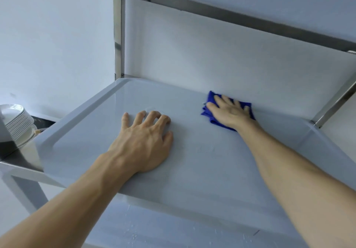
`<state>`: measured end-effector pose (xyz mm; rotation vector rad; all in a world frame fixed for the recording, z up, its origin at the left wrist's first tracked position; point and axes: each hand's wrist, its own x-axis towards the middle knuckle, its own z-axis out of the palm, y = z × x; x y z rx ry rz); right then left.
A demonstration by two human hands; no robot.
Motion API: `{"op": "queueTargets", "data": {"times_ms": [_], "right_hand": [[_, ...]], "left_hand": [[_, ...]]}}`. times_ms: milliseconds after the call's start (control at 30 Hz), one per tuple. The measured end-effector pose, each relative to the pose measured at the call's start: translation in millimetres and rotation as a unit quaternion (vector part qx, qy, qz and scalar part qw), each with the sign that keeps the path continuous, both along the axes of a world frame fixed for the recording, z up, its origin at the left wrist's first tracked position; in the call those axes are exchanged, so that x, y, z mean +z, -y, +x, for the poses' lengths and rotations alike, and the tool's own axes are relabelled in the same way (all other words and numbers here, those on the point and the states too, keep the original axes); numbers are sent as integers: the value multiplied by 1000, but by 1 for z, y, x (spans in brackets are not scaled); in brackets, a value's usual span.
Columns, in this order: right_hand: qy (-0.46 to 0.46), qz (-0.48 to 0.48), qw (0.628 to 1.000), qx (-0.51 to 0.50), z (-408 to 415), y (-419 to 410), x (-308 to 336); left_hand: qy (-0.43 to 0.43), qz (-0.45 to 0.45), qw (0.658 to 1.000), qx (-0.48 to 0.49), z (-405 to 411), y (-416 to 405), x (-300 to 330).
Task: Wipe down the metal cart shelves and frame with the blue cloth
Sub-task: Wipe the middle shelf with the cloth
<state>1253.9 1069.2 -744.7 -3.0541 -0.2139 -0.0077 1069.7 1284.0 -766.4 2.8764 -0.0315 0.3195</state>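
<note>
The metal cart's middle shelf (81, 132) fills the view, a shiny tray with a raised rim. A folded blue cloth (211, 98) lies near the shelf's back edge on the right. My right hand (230, 111) presses flat on top of the cloth, fingers spread, covering most of it. My left hand (144, 140) rests palm down on the bare shelf left of the middle, fingers slightly curled, holding nothing. Upright frame posts stand at the back left (117, 36) and at the right (335, 101). The upper shelf's edge (231, 14) runs across the top.
A stack of white plates (18, 120) sits on a lower metal counter (13, 163) to the left of the cart. A pale wall stands close behind the shelf. A lower cart shelf (154, 228) shows beneath the front edge, with a few water drops.
</note>
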Motion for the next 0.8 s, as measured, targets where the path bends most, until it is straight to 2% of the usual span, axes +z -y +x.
{"op": "queueTargets", "data": {"times_ms": [133, 200, 267, 367, 467, 533, 633, 700, 800], "right_hand": [[17, -15, 983, 185, -74, -17, -6], [29, 5, 959, 281, -118, 7, -8], [16, 21, 945, 326, -143, 37, -5], [5, 26, 958, 287, -129, 70, 6], [11, 24, 985, 168, -84, 73, 9], [19, 15, 995, 99, -59, 58, 5], [14, 13, 999, 48, -54, 12, -1], [7, 8, 997, 74, -73, -16, -6], [1, 16, 982, 189, -131, -26, -9]], "left_hand": [[-2, -8, 1000, 0, -2, -1, 3], [3, -8, 1000, 1, -2, -1, 3], [5, -12, 1000, 0, -1, -2, 2], [7, -16, 1000, -3, -1, -1, 0], [9, -7, 1000, 2, 1, 0, 0], [12, -6, 1000, 1, 1, 0, -1], [12, -13, 1000, 1, 1, -2, -1], [8, -12, 1000, 5, 1, -3, -1], [-1, -5, 1000, 8, 1, -3, 0]]}}
